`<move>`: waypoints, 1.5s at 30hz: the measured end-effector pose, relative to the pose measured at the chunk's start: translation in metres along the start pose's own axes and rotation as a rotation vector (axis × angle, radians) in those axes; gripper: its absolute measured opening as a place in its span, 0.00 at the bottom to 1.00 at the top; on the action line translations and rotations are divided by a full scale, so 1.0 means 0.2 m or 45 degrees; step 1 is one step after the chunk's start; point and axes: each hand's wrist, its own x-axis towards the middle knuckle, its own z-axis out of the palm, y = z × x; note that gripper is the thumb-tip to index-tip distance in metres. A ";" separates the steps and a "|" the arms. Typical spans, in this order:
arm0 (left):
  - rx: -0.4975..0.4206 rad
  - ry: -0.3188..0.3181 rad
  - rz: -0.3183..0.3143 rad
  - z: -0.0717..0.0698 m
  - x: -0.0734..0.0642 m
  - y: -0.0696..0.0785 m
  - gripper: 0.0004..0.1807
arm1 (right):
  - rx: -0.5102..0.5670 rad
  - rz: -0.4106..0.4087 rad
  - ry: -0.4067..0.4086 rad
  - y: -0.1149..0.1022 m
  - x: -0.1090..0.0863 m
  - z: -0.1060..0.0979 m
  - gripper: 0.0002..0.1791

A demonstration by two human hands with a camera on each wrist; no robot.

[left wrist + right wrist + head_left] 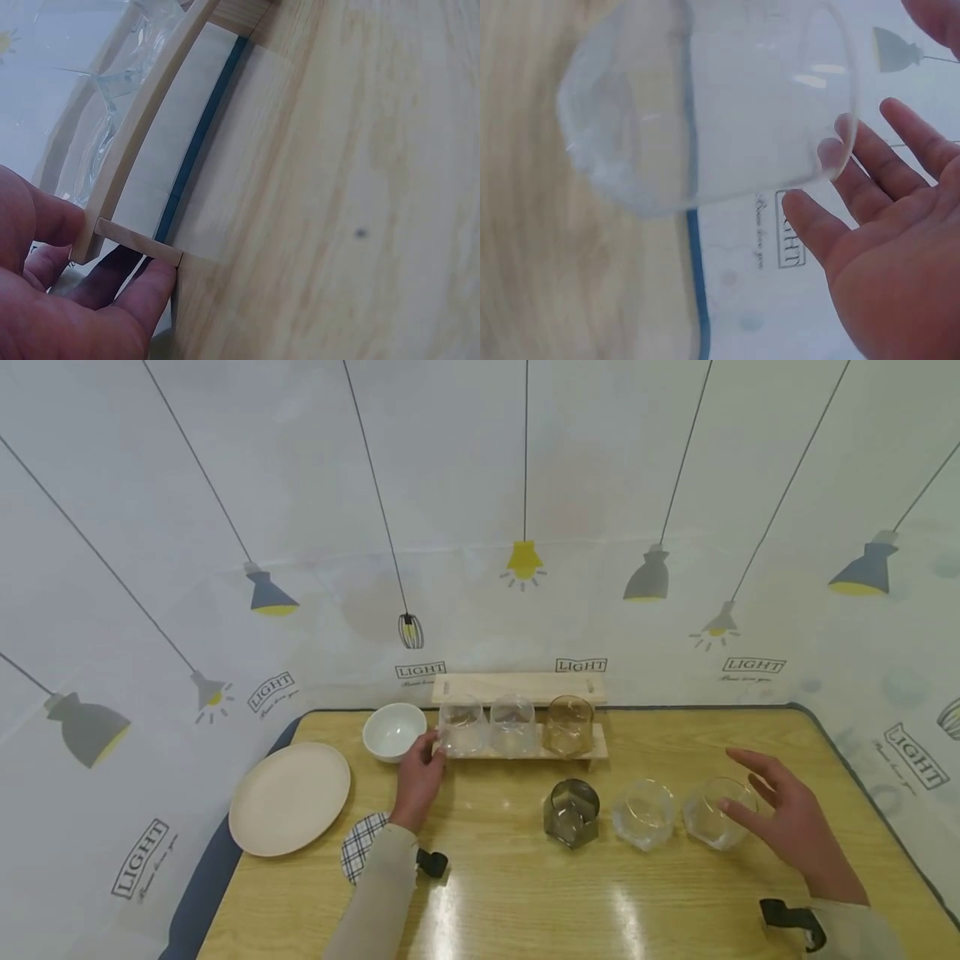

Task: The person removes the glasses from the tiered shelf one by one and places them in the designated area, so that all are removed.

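My left hand holds the left end of a two-tier wooden rack; in the left wrist view its fingers meet the wooden end piece. On the rack's lower board stand two clear glasses, a left one and a middle one, plus an amber glass. Over the rightmost clear glass on the table hovers my right hand, fingers spread and not gripping it. That glass fills much of the right wrist view. Left of it stand a gold-rimmed clear glass and a smoky grey glass.
A white bowl sits just left of the rack, close to my left hand. Further left lies a cream plate. A checked round coaster is partly under my left forearm. The lamp-printed wall covering rises behind the table.
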 end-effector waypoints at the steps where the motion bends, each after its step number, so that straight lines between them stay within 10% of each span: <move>1: 0.000 0.000 -0.002 0.00 0.00 0.00 0.24 | 0.004 -0.001 0.018 -0.02 0.01 0.00 0.40; 23: -0.002 0.005 0.030 0.01 -0.02 0.01 0.23 | 0.171 -0.158 0.039 -0.34 0.31 0.31 0.33; 45: -0.006 0.010 0.033 0.01 -0.01 0.01 0.23 | 0.021 0.180 -0.315 -0.51 0.56 0.62 0.50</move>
